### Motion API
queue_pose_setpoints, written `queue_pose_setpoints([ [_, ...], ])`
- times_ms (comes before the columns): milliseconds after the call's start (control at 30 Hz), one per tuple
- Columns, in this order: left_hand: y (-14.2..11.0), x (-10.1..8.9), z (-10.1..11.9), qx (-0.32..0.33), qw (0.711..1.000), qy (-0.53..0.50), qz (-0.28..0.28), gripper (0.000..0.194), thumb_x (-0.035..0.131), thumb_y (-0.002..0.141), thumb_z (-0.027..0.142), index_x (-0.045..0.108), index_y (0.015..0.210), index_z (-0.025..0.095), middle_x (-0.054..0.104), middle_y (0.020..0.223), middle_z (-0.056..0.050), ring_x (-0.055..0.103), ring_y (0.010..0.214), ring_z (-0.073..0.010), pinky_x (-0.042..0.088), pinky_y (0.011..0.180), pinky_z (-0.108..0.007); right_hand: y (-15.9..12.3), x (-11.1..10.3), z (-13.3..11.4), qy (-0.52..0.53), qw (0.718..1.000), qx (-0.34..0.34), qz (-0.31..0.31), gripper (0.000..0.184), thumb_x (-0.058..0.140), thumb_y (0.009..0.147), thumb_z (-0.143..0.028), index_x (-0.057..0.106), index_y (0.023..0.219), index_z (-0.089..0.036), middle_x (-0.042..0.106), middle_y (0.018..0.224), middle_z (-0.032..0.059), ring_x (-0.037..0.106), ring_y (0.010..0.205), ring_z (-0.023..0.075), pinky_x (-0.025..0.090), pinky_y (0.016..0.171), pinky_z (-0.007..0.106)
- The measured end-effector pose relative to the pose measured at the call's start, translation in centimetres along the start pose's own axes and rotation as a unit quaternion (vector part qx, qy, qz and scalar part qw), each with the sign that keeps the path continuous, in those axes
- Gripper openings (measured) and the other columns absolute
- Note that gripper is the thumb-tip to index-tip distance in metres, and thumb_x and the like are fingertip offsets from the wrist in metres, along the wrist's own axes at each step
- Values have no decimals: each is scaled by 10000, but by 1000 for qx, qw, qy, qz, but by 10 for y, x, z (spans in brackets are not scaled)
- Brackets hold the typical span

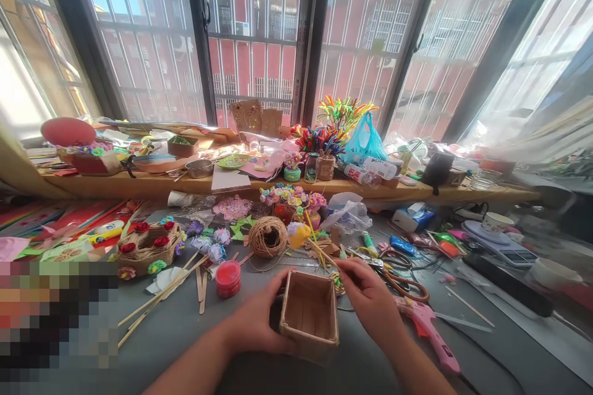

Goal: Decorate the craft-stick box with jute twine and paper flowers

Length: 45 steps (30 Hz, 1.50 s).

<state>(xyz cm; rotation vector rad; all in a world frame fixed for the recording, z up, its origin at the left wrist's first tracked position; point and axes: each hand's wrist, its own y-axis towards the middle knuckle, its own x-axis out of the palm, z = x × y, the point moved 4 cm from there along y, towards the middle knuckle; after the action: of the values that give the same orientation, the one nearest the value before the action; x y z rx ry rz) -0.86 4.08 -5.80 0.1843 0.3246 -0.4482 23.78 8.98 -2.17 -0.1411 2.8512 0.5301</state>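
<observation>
Reading the dial with the open box at its centre, barred windows [317,12] are filling the whole side at twelve o'clock. A grey worktable [162,333] is spreading beneath everything, and a crowded wooden ledge [139,186] is running along its far side. On the ledge, a blue plastic carrier bag [364,145] is standing at one o'clock. A digital kitchen scale [519,254] is lying at two o'clock, bearing a paper cup [498,221]. A basket trimmed with red roses [151,259] is sitting at ten o'clock.

The square brown box [309,307] is facing mouth-up, close to the person; whether its base is touching the table is hidden. The left hand [266,318] is gripping its nine o'clock side, with the thumb lying toward the near wall. The right hand [368,296] is closing at two o'clock around a thin stick, fingertips pinched. A pink glue gun [433,333] is lying at three o'clock, a ball of twine [259,241] is resting at eleven, and a red tub [228,281] is standing at ten.

The thin stick [324,255] is slanting toward a yellow flower [299,236] at twelve; whether they are joining is unclear.
</observation>
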Motion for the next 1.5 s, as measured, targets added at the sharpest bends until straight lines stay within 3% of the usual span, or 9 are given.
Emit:
queue_pose_setpoints([
  [267, 2, -10, 4, 36, 997, 61, -30, 1157, 860, 628, 225, 310, 1646, 284, 404, 1691, -118, 372, 1548, -429, 271, 1291, -558, -10, 13, 33, 85, 995, 47, -38, 441, 731, 885, -659, 833, 1010, -249, 807, 988, 97, 756, 942, 307, 615, 844, 434],
  [400, -4, -19, -4, -4, 997, 42, -72, 1138, 831, 642, 195, 301, 1644, 301, 496, 1638, -109, 510, 1459, -418, 372, 1237, -525, -16, 20, 36, 75, 995, 44, -48, 421, 739, 886, -649, 856, 1008, -263, 817, 1078, 106, 751, 1018, 315, 602, 900, 442],
  [733, -14, -22, -7, 6, 997, -58, -52, 1228, 914, 717, 484, 187, 1687, 290, 503, 1637, -158, 527, 1453, -411, 431, 1203, -525, -19, 27, 35, 65, 993, 23, -98, 420, 691, 926, -634, 846, 1036, -259, 815, 1071, 108, 746, 1043, 313, 600, 922, 434],
  [933, -15, -20, -3, 28, 988, -123, -89, 1296, 998, 618, 443, 252, 1670, 310, 534, 1613, -145, 504, 1469, -435, 401, 1213, -533, -19, 23, 40, 48, 991, 5, -123, 358, 661, 972, -563, 846, 1070, -272, 792, 1036, 96, 718, 1052, 305, 558, 971, 433],
  [1100, -14, -13, 13, 13, 982, -146, -118, 1347, 994, 538, 559, 286, 1652, 289, 562, 1578, -124, 512, 1444, -456, 412, 1198, -542, -17, 21, 40, 42, 989, -15, -144, 320, 632, 999, -504, 842, 1061, -272, 767, 1095, 104, 709, 1077, 304, 555, 966, 428],
  [1200, -15, -6, 29, 13, 981, -151, -123, 1380, 1009, 485, 581, 317, 1636, 265, 516, 1612, -137, 442, 1494, -474, 359, 1235, -548, -17, 24, 38, 40, 985, -30, -163, 260, 633, 1008, -427, 831, 1052, -265, 749, 1074, 93, 724, 1034, 278, 573, 946, 408],
  [1300, -20, -2, 41, 26, 988, -113, -103, 1571, 1028, 422, 588, 163, 1691, 254, 423, 1672, -177, 349, 1550, -487, 226, 1288, -581, -15, 27, 37, 38, 985, -48, -164, 219, 665, 986, -385, 826, 1057, -257, 745, 1103, 103, 738, 1033, 275, 593, 942, 402],
  [1400, -26, 1, 43, 14, 994, -64, -84, 1681, 1031, 373, 603, 68, 1709, 265, 341, 1718, -183, 266, 1590, -483, 98, 1309, -587, -9, 30, 37, 29, 983, -69, -166, 226, 677, 975, -384, 830, 1088, -260, 759, 1121, 113, 752, 1044, 284, 606, 951, 409],
  [1500, -20, 5, 39, -9, 996, -57, -67, 1649, 1004, 404, 664, 83, 1710, 258, 384, 1699, -179, 268, 1593, -475, 101, 1308, -578, -1, 38, 42, 9, 980, -100, -174, 242, 659, 987, -418, 838, 1076, -282, 785, 1094, 101, 766, 1031, 291, 621, 949, 416],
])
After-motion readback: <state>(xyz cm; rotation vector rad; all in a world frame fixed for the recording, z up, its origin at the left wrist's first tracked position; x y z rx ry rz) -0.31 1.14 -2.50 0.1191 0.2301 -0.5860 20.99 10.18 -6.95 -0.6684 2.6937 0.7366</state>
